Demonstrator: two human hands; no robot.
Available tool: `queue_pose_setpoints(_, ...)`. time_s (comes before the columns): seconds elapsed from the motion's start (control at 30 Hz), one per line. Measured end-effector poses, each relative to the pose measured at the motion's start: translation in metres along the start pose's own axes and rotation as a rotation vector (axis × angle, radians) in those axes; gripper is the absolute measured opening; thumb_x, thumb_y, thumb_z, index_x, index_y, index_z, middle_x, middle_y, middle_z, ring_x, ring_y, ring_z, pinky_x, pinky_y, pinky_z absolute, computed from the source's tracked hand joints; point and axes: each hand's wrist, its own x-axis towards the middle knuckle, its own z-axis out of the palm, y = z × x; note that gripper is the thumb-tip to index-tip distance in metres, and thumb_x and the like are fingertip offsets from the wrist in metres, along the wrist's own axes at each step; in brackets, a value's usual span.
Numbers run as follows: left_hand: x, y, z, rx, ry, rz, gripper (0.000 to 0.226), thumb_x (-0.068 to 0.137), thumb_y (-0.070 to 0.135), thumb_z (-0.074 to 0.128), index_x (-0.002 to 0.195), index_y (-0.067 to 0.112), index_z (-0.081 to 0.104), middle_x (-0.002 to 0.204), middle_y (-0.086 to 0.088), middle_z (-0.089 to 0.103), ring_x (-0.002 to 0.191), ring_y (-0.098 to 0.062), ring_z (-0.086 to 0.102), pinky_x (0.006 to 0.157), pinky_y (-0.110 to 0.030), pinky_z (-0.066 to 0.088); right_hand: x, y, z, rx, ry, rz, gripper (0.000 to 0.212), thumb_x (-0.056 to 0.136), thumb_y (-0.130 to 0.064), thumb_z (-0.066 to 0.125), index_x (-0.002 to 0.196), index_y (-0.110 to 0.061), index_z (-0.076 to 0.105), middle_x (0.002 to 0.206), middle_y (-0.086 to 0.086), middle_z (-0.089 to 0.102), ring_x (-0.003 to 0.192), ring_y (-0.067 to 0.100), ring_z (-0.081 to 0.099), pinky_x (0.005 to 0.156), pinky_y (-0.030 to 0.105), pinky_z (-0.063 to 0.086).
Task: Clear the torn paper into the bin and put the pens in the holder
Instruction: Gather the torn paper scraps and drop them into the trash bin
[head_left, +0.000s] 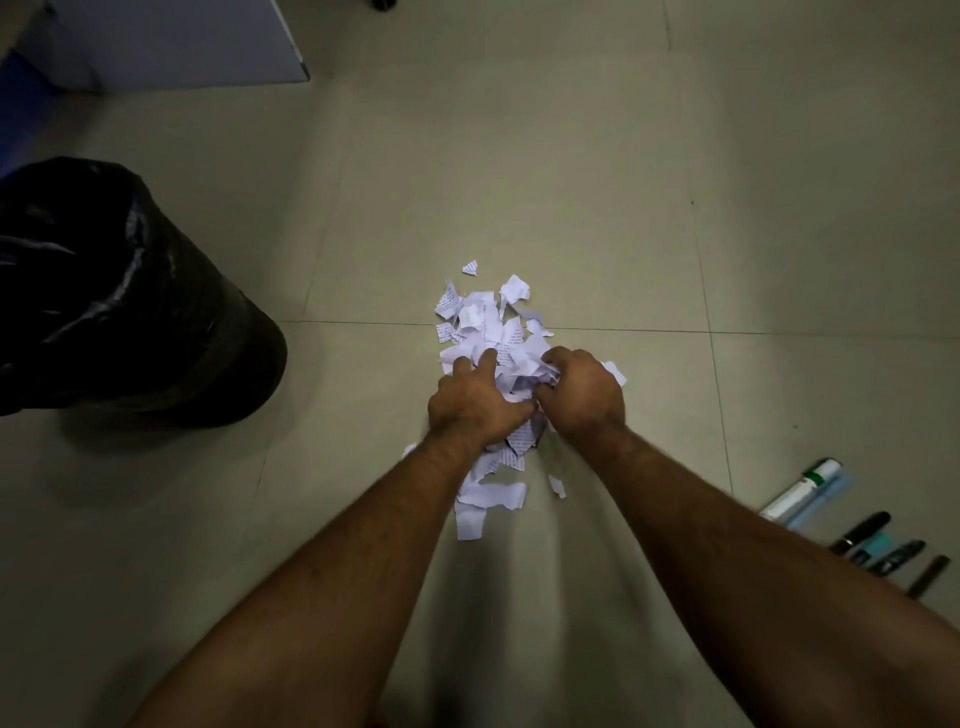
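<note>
A heap of torn white paper (488, 332) with printed text lies on the tiled floor in the middle of the view. My left hand (475, 400) and my right hand (582, 389) sit on the heap side by side, fingers curled into the scraps and gripping bunches of them. More scraps (488, 493) trail toward me between my forearms. A bin (171, 322) lined with a black bag stands on the floor at the left. Several pens and markers (862, 530) lie on the floor at the right, beside my right forearm.
A pale board or cabinet panel (197, 41) stands at the top left. The floor is beige tile with grout lines (363, 323). No pen holder is in view.
</note>
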Motion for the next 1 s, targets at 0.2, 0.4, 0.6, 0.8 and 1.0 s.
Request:
queue_pose_setpoints(0.2, -0.002, 0.021, 0.019, 0.228, 0.098, 0.099, 0.022, 0.095, 0.024, 0.058, 0.113, 0.016, 0.066, 0.118, -0.009, 0.064, 0.105, -0.026, 0.064, 0.085, -0.033, 0.051, -0.008, 0.013, 0.003, 0.045, 0.038, 0.173, 0.018, 0.09, -0.023, 0.058, 0.1, -0.009, 0.065, 0.098, 0.012, 0.065, 0.094, 0.032, 0.06, 0.074, 0.031, 0.043)
queue_pose_setpoints(0.4, -0.004, 0.013, 0.012, 0.042, 0.119, 0.107, 0.021, 0.093, 0.013, 0.053, 0.11, 0.012, 0.066, 0.115, -0.01, 0.066, 0.105, -0.027, 0.062, 0.088, -0.033, 0.048, -0.017, 0.007, -0.004, 0.265, 0.118, 0.233, 0.014, 0.083, -0.011, 0.061, 0.095, -0.013, 0.069, 0.09, 0.005, 0.067, 0.089, 0.026, 0.061, 0.073, 0.026, 0.042)
queue_pose_setpoints(0.6, -0.005, 0.015, -0.025, -0.272, 0.184, -0.042, 0.024, 0.082, 0.003, 0.057, 0.095, 0.012, 0.075, 0.102, -0.009, 0.073, 0.096, -0.028, 0.067, 0.077, -0.027, 0.051, -0.019, -0.006, -0.017, 0.369, 0.172, 0.273, 0.025, 0.08, -0.008, 0.063, 0.102, -0.018, 0.07, 0.096, 0.006, 0.073, 0.092, 0.027, 0.065, 0.072, 0.021, 0.039)
queue_pose_setpoints(0.8, -0.012, 0.01, -0.097, -0.507, 0.296, -0.105, 0.01, 0.083, 0.018, 0.068, 0.089, 0.016, 0.077, 0.096, -0.009, 0.075, 0.091, -0.03, 0.069, 0.08, -0.033, 0.056, -0.016, -0.068, -0.039, 0.561, 0.225, 0.252, 0.024, 0.08, -0.003, 0.059, 0.099, -0.013, 0.07, 0.093, 0.005, 0.073, 0.087, 0.025, 0.065, 0.07, 0.02, 0.038)
queue_pose_setpoints(1.0, -0.016, -0.025, -0.198, -0.647, 0.44, -0.167, 0.006, 0.076, 0.02, 0.074, 0.078, 0.014, 0.076, 0.08, -0.008, 0.075, 0.077, -0.029, 0.071, 0.07, -0.038, 0.06, 0.008, -0.178, -0.056, 0.796, 0.203, 0.154, 0.02, 0.08, -0.009, 0.059, 0.091, -0.022, 0.069, 0.086, 0.0, 0.072, 0.082, 0.026, 0.069, 0.078, 0.041, 0.057)
